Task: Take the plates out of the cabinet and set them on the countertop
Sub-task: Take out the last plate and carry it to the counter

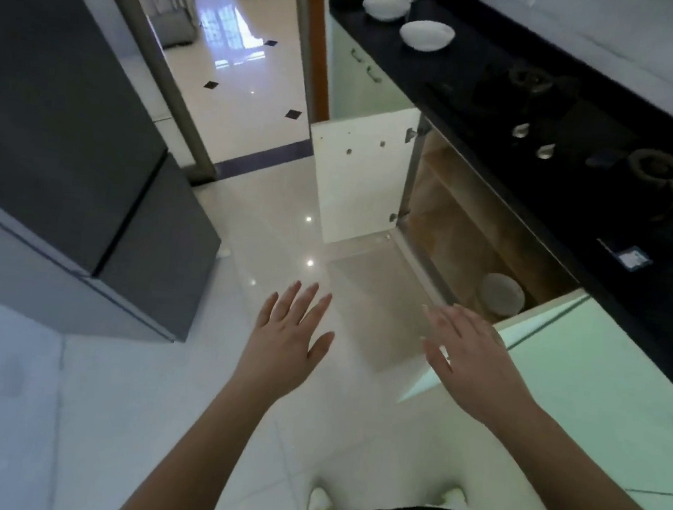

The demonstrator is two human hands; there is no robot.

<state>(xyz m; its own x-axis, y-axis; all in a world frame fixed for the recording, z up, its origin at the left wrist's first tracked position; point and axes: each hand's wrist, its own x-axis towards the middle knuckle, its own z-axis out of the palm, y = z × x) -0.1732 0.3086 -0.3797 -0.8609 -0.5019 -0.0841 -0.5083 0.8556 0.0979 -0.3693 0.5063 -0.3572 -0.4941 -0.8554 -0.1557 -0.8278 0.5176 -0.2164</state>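
Observation:
The lower cabinet (454, 221) under the black countertop (463, 64) stands with both doors swung out. Inside it, near the bottom right, a grey-white plate (502, 294) lies on the cabinet floor. Two white bowl-like plates (386, 6) (427, 35) sit on the countertop at the far left end. My left hand (291, 333) hovers over the floor with fingers spread, holding nothing. My right hand (470, 352) is open too, stretched toward the cabinet opening just below the plate, over the edge of the near door.
A gas hob with two burners (531, 80) (657, 170) and knobs fills the middle of the countertop. The far cabinet door (360, 174) and the pale green near door (603, 386) flank the opening. A dark fridge (70, 123) stands left. Glossy tiled floor lies between.

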